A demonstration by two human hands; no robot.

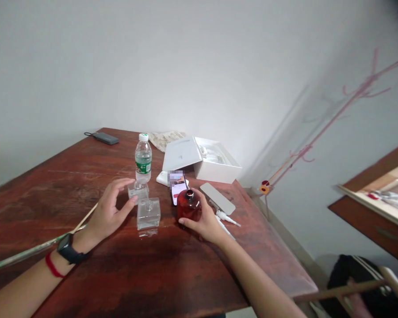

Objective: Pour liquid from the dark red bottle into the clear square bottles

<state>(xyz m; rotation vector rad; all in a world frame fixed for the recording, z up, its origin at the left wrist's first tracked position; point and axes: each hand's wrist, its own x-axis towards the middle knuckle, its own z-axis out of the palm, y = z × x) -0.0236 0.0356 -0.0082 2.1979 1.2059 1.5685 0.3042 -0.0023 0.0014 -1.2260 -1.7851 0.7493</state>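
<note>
My right hand [205, 221] is wrapped round a squat amber bottle [189, 206] that stands on the table, its neck uncapped. Fingers and thumb spread apart, my left hand [114, 205] is at the left side of a clear square bottle [137, 192]. Whether it touches that bottle I cannot tell. A second clear square bottle [148, 215] stands nearer to me, between my two hands. Two white pump heads [227, 218] lie just right of the amber bottle. Behind the amber bottle is a phone [178, 187] with its screen lit.
A water bottle [143, 164] stands behind the clear bottles. Further back are an open white box [219, 170], a cloth [162, 140] and a dark grey device [102, 138]. A grey flat case [218, 198] lies right; a wrapped stick [29, 251] lies left. A pink coat rack [331, 121] leans beyond the table.
</note>
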